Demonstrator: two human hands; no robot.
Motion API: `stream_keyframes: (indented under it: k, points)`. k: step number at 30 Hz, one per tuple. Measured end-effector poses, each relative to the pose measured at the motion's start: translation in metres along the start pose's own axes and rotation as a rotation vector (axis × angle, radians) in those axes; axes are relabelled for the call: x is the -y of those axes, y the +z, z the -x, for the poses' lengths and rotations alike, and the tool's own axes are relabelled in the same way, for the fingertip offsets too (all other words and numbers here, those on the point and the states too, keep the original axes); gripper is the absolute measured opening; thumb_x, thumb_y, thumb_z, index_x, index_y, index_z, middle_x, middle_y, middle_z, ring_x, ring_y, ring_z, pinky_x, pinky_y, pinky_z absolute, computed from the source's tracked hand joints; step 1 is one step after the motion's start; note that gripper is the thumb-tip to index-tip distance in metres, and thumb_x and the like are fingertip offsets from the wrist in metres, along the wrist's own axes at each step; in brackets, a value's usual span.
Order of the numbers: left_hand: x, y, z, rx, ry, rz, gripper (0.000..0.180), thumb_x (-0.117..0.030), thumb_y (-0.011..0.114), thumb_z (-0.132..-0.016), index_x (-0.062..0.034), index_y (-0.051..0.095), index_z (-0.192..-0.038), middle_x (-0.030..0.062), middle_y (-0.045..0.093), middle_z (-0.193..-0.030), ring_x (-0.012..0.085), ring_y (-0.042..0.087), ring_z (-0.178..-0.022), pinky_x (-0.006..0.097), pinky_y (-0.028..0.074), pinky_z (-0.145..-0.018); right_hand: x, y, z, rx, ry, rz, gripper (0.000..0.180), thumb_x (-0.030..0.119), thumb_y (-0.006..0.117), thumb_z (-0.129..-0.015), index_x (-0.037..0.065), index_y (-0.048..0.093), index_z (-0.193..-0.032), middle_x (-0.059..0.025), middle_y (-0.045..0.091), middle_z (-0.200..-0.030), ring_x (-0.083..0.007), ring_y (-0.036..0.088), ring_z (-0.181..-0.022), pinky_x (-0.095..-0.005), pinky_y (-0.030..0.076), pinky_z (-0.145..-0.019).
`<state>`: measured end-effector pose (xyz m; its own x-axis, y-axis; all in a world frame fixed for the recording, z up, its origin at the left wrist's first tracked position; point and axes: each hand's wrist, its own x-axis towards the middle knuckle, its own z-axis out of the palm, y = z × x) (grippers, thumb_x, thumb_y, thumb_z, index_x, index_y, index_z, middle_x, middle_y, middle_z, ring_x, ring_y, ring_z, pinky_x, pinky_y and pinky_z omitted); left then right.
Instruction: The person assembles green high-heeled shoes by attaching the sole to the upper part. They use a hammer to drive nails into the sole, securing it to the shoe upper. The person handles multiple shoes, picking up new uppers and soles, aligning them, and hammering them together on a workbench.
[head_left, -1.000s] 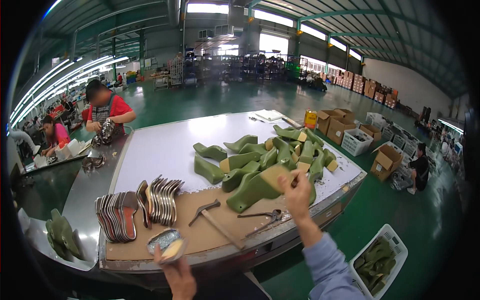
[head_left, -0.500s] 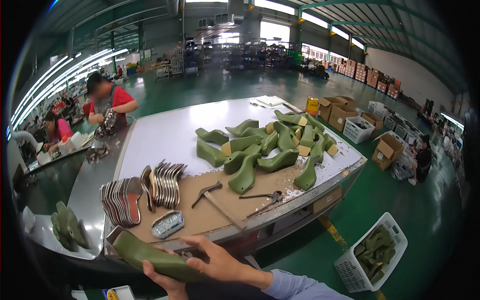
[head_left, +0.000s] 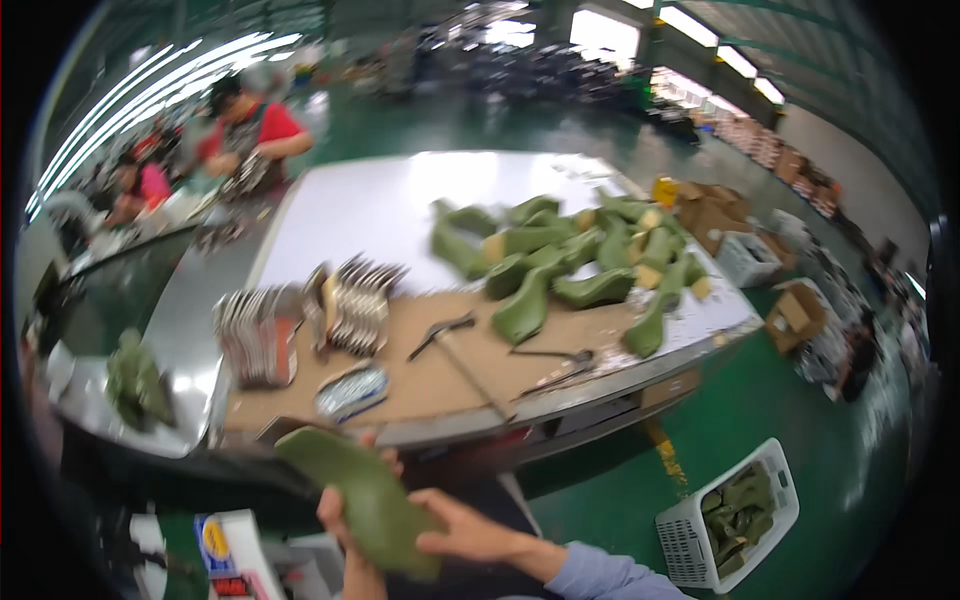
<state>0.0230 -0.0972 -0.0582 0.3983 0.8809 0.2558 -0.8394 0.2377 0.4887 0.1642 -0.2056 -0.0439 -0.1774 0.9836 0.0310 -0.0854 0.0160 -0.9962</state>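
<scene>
A green shoe last (head_left: 362, 495) is held tilted in front of the table's near edge, its broad smooth face turned up. My left hand (head_left: 345, 525) wraps around it from beneath, thumb on one side and fingertips showing on the other. My right hand (head_left: 468, 532) grips its lower end, with the fingertips pressed to the side. A dark sole-shaped piece (head_left: 283, 430) shows behind the last's upper end; motion blur hides whether they are joined.
On the table lie a hammer (head_left: 465, 365), pincers (head_left: 560, 370), a wrapped silvery-blue block (head_left: 352, 392), rows of curved insole pieces (head_left: 258, 335) and a heap of green lasts (head_left: 570, 250). A white crate (head_left: 680, 545) of lasts stands on the floor at right. A co-worker (head_left: 255, 135) works at far left.
The last has turned, showing more of its broad face and pointing more steeply. My right hand has moved onto its lower end. The whole view has shifted and blurred.
</scene>
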Motion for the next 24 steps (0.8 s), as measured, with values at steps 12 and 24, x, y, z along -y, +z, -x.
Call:
stream_keyframes:
  k: [12, 24]
  points:
    - [-0.067, -0.004, -0.075, -0.470, 0.426, -0.176, 0.043, -0.015, 0.057, -0.099, -0.0069, 0.041, -0.138, 0.0174, 0.061, -0.116, 0.0273, 0.064, -0.103, 0.042, 0.053, -0.091, 0.002, -0.058, -0.121, -0.229, -0.580, 0.744, 0.059, -0.003, 0.085, -0.070, 0.007, 0.050, -0.117, -0.0198, 0.054, -0.127, -0.0377, 0.060, -0.112, -0.0420, 0.053, -0.092]
    - [-0.098, -0.067, -0.032, -0.556, 0.069, -0.837, 0.043, -0.008, 0.055, -0.098, 0.0029, 0.047, -0.139, 0.0188, 0.062, -0.118, 0.0225, 0.068, -0.099, 0.032, 0.056, -0.086, -0.032, -0.040, -0.122, -0.117, -0.534, 0.963, 0.059, 0.005, 0.085, -0.070, 0.010, 0.050, -0.118, -0.0196, 0.054, -0.126, -0.0418, 0.057, -0.114, -0.0470, 0.050, -0.093]
